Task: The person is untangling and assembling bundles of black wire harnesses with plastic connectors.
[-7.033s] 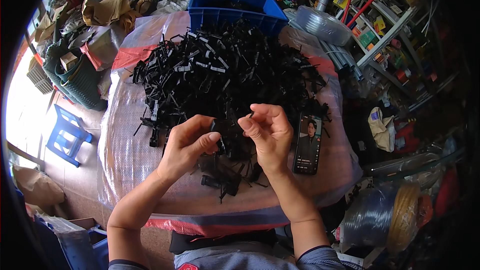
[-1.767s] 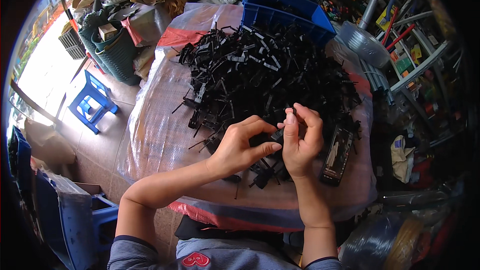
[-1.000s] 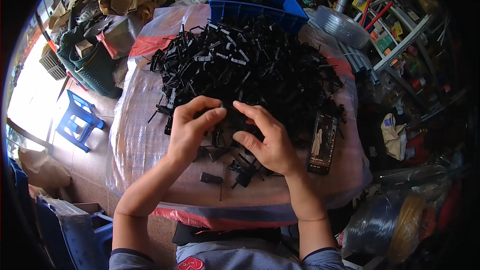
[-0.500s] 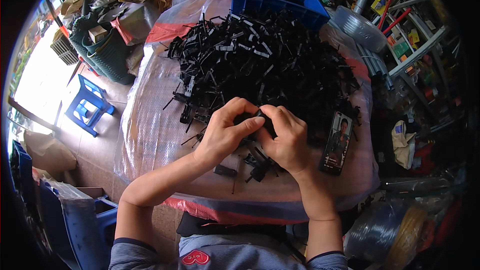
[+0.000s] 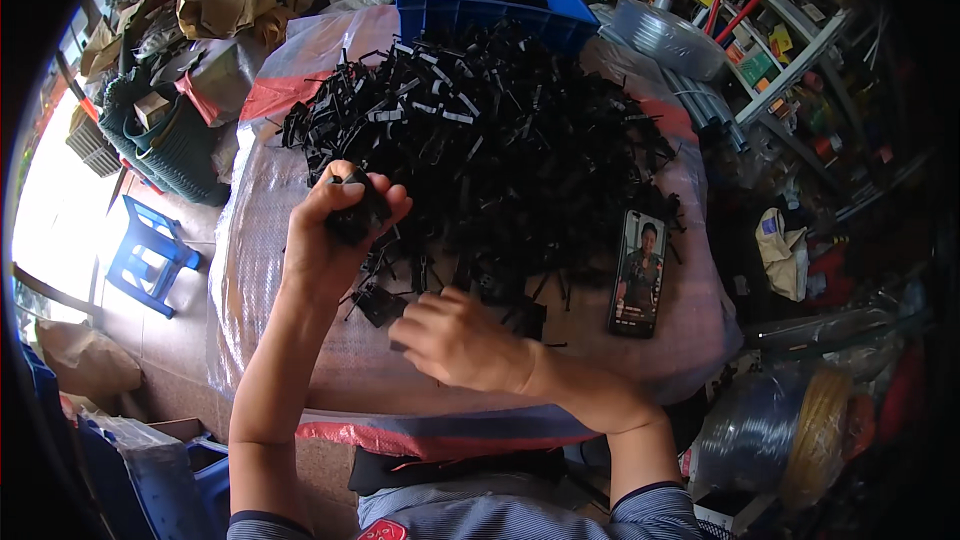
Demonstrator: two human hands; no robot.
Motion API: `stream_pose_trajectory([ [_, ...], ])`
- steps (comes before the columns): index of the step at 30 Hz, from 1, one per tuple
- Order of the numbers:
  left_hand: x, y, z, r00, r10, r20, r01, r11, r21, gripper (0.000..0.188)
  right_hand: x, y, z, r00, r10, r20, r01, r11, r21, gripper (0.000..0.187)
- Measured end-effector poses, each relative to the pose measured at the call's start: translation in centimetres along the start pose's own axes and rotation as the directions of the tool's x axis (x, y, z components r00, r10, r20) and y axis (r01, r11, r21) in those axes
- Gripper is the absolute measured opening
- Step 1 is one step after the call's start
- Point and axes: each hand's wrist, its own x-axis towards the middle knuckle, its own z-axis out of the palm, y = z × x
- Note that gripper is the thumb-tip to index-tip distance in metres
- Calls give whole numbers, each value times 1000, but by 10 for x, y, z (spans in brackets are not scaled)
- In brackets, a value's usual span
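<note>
My left hand (image 5: 345,210) is raised over the near left side of the heap. Its fingers are wrapped round a dark black plastic part (image 5: 360,215), with the thumb on top. Low over the near part of the sack-covered surface, my right hand (image 5: 460,340) has its fingers curled downward. A small dark edge shows under its fingertips, but what they hold is hidden. Beyond both hands lies a big heap of black plastic parts (image 5: 500,130), many with thin stems. A few loose black parts (image 5: 380,305) lie between my hands.
A blue crate (image 5: 490,15) stands behind the heap. At the right, a phone (image 5: 638,275) with its screen lit lies on the pale woven sheet (image 5: 680,340). A blue stool (image 5: 152,255) is on the floor at left. Coiled clear tubing (image 5: 670,35) and metal rods sit at far right.
My hands have parted from over the heap's near edge. The left moved left, keeping a black part; the right came down to the near surface. The whole view has shifted a little.
</note>
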Motion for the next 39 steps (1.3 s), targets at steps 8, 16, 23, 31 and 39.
stream_pose_trajectory([
  [8, -2, -15, 7, 966, -255, 37, 226, 905, 360, 36, 11, 34, -55, 814, -18, -580, -71, 989, -130, 27],
  [16, -10, -34, 11, 982, -183, -45, 185, 887, 422, 20, 7, 28, -47, 785, 145, -603, -119, 989, 83, 30],
  [23, -16, -44, 16, 990, -142, -11, 120, 788, 604, 19, 6, 34, -48, 670, 609, -424, -191, 693, 695, 27],
  [31, -21, -42, 18, 996, -63, -60, 87, 722, 687, 16, 6, 31, -47, 800, 462, -382, -188, 799, 572, 15],
  [39, -29, -41, 27, 986, 136, 98, -160, 592, 790, 14, -3, 48, -45, 857, 463, -225, -89, 563, 821, 10],
])
